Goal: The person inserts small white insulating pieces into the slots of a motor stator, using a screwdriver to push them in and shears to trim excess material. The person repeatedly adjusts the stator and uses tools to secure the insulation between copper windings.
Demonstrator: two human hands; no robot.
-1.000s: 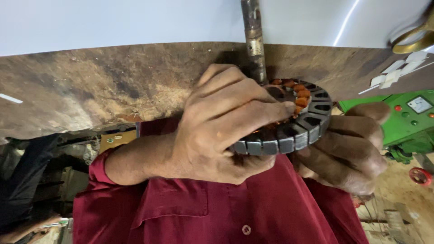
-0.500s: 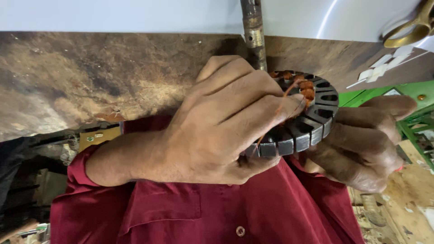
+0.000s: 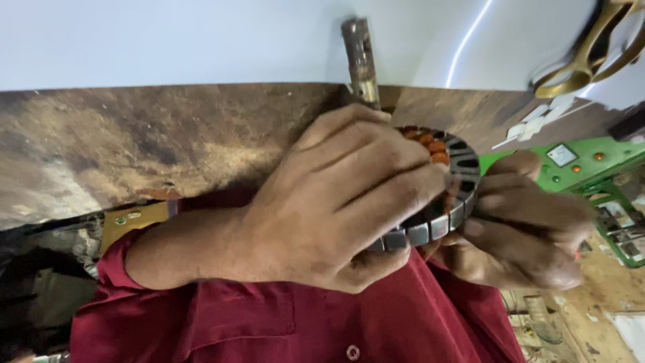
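Both my hands hold a round motor stator (image 3: 451,202), a ring of grey steel teeth with orange copper windings inside. My left hand (image 3: 336,202) lies over most of it, fingers spread across the top and the thumb under the rim. Cupped around the ring's right side, my right hand (image 3: 524,235) has its fingers against the outer teeth and looks blurred. The stator is close to my chest, above my red shirt (image 3: 376,323). A worn metal rod (image 3: 359,60) stands straight up just behind the stator.
A stained brown surface (image 3: 134,141) runs across the view behind the hands. A green device (image 3: 584,168) with a small meter and buttons sits at the right. A brass-coloured object (image 3: 584,54) hangs at top right. Clutter lies in the dark at lower left.
My left fingers have slid further over the stator and hide more of its windings. My right hand has shifted along the ring's right side. The view has drifted slightly.
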